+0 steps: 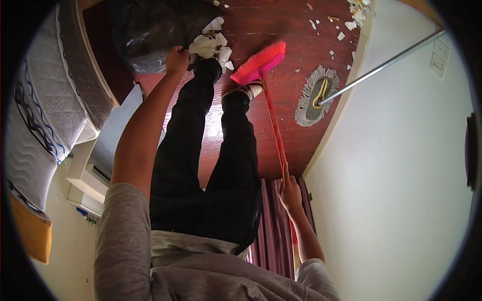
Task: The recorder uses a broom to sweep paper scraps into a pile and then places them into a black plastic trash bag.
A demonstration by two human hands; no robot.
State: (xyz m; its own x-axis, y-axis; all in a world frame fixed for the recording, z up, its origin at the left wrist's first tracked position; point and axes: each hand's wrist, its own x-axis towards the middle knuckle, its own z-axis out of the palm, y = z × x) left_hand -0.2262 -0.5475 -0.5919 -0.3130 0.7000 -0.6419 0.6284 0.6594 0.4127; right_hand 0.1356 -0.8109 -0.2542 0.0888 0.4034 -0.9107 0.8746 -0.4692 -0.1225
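My left hand point(177, 60) grips the edge of a large black plastic bag point(154, 37), which lies on the red wood-grain floor point(241, 30). Crumpled white and cream scraps point(211, 44) are heaped at the bag's right side, by my left foot. With my right hand point(290, 192) I hold the red handle of a broom point(273, 116), a finger stretched along it. The pink broom head point(260, 64), with red bristles, is just beyond my right shoe point(253, 90). Whether the bristles touch the floor, I cannot tell.
A grey string mop point(317, 97) rests on the floor at right, its metal pole point(384, 70) leaning across the white wall point(399, 158). More white scraps point(350, 25) lie along the wall's base. Mattresses point(64, 90) stand at left. A purple curtain point(273, 225) hangs behind me.
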